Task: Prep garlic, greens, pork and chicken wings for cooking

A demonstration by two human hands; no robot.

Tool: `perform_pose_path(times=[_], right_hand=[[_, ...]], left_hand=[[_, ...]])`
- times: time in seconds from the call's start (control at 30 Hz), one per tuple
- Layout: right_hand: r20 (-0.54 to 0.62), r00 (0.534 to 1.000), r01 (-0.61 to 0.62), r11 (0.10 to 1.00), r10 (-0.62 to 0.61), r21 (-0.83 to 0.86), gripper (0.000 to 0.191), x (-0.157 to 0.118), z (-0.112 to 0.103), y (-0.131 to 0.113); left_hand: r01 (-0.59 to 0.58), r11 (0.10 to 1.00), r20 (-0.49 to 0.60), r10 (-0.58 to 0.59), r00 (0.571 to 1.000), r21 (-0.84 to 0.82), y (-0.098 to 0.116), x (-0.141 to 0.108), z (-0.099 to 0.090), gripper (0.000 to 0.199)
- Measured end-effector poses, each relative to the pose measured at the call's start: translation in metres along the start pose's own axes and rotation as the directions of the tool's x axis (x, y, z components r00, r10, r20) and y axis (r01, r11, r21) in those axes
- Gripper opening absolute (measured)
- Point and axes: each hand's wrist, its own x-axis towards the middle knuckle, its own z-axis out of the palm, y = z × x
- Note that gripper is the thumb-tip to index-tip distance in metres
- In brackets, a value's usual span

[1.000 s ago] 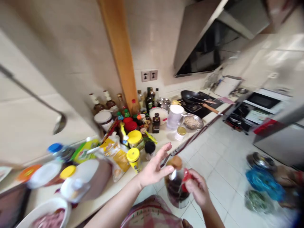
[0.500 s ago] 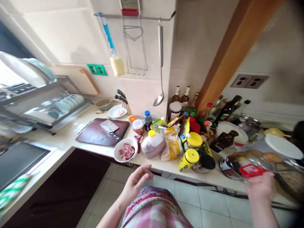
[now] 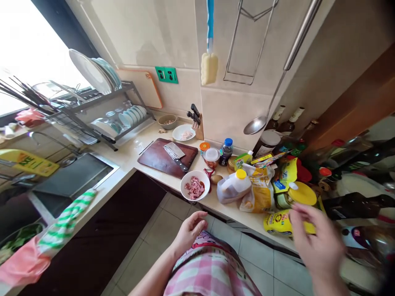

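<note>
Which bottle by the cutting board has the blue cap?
The small bottle of dark liquid, standing right of the white-lidded jar. That jar and the orange-lidded one beside it are shorter; no other nearby cap is blue.

**Nothing here can be read**
Printed lettering shows on the yellow sign (image 3: 27, 162) beyond the sink, the yellow jar (image 3: 279, 223) and the yellow food bag (image 3: 259, 195) on the worktop (image 3: 160, 181), but it is too small or blurred to make out.
</note>
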Motion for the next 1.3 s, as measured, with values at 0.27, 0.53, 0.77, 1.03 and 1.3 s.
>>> perform_pose_path(times=[0.27,0.53,0.77,1.03,1.3], right_hand=[[0.307,0.951,0.094,0.909,0.039,-0.407,0.056,0.066,0.116,-0.065],[0.344,0.933,0.104,0.836,0.105,-0.539,0.062,0.067,0.123,-0.07],[0.214,0.97,-0.012,0.901,0.116,-0.433,0.066,0.058,0.13,-0.069],[0.19,0.971,-0.07,0.931,0.146,-0.358,0.056,0.053,0.132,-0.071],[0.198,0.965,-0.11,0.953,0.17,-0.283,0.051,0.058,0.132,-0.068]], left_hand=[[-0.019,0.974,-0.105,0.043,0.994,0.225,-0.009,0.012,-0.083,0.044],[-0.044,0.89,-0.092,0.096,0.991,0.454,-0.007,0.042,-0.129,0.035],[-0.173,0.24,0.142,0.138,0.98,0.955,0.038,0.103,-0.109,0.037],[-0.247,0.009,0.248,-0.037,0.968,0.969,0.042,0.167,-0.075,0.038],[-0.356,-0.024,0.355,-0.05,0.934,0.934,0.06,0.17,-0.082,0.032]])
